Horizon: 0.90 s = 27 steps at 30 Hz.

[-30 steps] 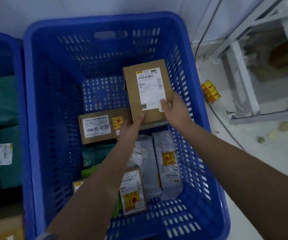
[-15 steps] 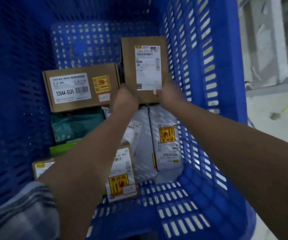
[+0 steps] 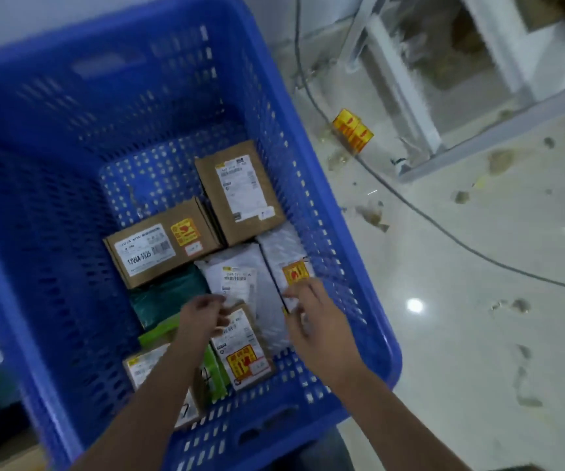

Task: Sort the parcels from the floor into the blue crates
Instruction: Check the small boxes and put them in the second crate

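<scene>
- Hovering above the parcels in the blue crate [image 3: 369,294], the left hand [image 3: 203,317] and right hand [image 3: 311,321] both hang empty, each grip released with fingers loosely curled, grasping nothing.
- The upright cardboard box [image 3: 240,192] lies flat at about 1 o'clock on the crate floor, tight against the right wall and just beside the wider box [image 3: 163,243] at 10 o'clock.
- Judging the placing done, the sound move is to lift both hands straight up clear of the rim, brushing no grey mailer bags [image 3: 267,266], then fetch the next parcel from the floor.
- Readable print: the wider box shows roughly "12V4A-5525", blurred; yellow-and-red stickers mark several parcels, their words too small to read.
</scene>
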Motion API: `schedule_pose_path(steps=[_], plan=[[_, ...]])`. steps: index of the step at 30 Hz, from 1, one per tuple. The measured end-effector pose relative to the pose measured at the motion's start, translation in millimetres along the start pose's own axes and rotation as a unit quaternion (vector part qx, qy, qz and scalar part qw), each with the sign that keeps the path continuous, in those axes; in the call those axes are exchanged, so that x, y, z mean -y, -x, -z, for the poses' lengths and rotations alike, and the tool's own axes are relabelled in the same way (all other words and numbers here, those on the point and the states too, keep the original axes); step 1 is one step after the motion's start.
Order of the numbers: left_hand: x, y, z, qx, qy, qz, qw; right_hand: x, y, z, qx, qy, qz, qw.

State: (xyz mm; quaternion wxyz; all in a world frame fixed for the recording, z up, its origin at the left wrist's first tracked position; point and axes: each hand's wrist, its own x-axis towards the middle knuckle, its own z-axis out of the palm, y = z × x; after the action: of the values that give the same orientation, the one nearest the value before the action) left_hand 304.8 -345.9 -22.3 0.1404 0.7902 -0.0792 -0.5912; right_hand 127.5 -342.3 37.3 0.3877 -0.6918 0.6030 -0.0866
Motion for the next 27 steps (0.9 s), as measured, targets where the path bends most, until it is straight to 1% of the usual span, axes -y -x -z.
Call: schedule_pose_path(steps=[1, 2, 3, 4, 5, 6, 7, 9, 10, 11, 12, 13, 14, 16, 18, 19, 20, 21, 23, 24, 25, 27], plan=[[2.9, 12.7, 3.1, -0.011, 0.006, -0.003, 1.0, -2.3, 21.5, 12.3, -0.07, -0.02, -0.018, 0.997], [4.4, 24.4, 5.8, -0.021, 0.01, -0.01, 1.0, -5.9, 42.2, 24.7, -0.148, -0.045, -0.058, 0.986], [4.5, 34.8, 7.5, -0.033, 0.016, -0.017, 0.999, -12.4, 62.2, 35.9, -0.217, -0.088, -0.12, 0.965], [2.8, 42.2, 7.6, -0.048, 0.019, -0.025, 0.998, -20.2, 79.3, 46.2, -0.274, -0.139, -0.197, 0.931], [-1.3, 49.2, 6.4, -0.063, 0.02, -0.037, 0.997, -33.2, 95.3, 54.8, -0.31, -0.182, -0.283, 0.889], [-7.2, 54.5, 3.1, -0.075, 0.017, -0.052, 0.996, -49.1, 109.2, 61.9, -0.323, -0.218, -0.364, 0.846], [-14.0, 59.7, -1.8, -0.083, 0.015, -0.072, 0.994, -68.6, 124.0, 66.9, -0.314, -0.263, -0.434, 0.802], [-28.0, 69.9, -18.6, -0.097, 0.002, -0.132, 0.987, -106.4, 151.7, 71.7, -0.249, -0.367, -0.537, 0.718], [-33.2, 75.1, -29.9, -0.101, -0.01, -0.177, 0.979, -123.8, 167.1, 69.6, -0.208, -0.393, -0.577, 0.685], [-37.5, 82.9, -43.7, -0.102, -0.025, -0.227, 0.968, -139.4, 183.5, 64.9, -0.167, -0.394, -0.607, 0.669], [-40.2, 91.7, -59.0, -0.098, -0.037, -0.276, 0.955, -151.8, 199.3, 58.0, -0.128, -0.378, -0.628, 0.668], [-41.6, 102.3, -75.7, -0.089, -0.042, -0.319, 0.942, -160.8, 212.5, 51.2, -0.095, -0.356, -0.638, 0.677], [-40.1, 114.2, -94.0, -0.076, -0.04, -0.354, 0.931, -166.6, 224.5, 43.7, -0.077, -0.34, -0.636, 0.688], [-28.2, 145.1, -131.2, -0.034, -0.016, -0.405, 0.914, -173.3, 246.6, 29.0, -0.066, -0.337, -0.622, 0.704], [-1.1, 177.5, -169.5, 0.035, -0.024, -0.438, 0.898, -175.0, 266.8, 12.9, -0.046, -0.332, -0.608, 0.72], [19.5, 190.5, -189.3, 0.078, -0.062, -0.442, 0.891, -176.1, 279.8, 4.5, -0.03, -0.329, -0.607, 0.723], [43.0, 201.5, -208.9, 0.12, -0.114, -0.435, 0.885, -176.8, 293.1, -3.3, -0.021, -0.339, -0.607, 0.718], [69.0, 209.9, -228.0, 0.155, -0.18, -0.409, 0.881, -177.5, 307.5, -7.0, -0.023, -0.359, -0.606, 0.71], [123.5, 215.8, -257.8, 0.209, -0.323, -0.301, 0.873, -185.4, 338.4, -6.5, -0.039, -0.389, -0.603, 0.696], [148.3, 214.0, -267.9, 0.223, -0.404, -0.248, 0.852, -193.0, 353.7, -2.3, -0.056, -0.4, -0.604, 0.687], [170.0, 210.1, -273.9, 0.23, -0.503, -0.217, 0.804, -202.7, 369.1, 2.6, -0.078, -0.413, -0.607, 0.674], [198.5, 210.0, -283.9, 0.214, -0.679, -0.202, 0.673, -227.7, 402.5, 13.0, -0.128, -0.449, -0.612, 0.638]])
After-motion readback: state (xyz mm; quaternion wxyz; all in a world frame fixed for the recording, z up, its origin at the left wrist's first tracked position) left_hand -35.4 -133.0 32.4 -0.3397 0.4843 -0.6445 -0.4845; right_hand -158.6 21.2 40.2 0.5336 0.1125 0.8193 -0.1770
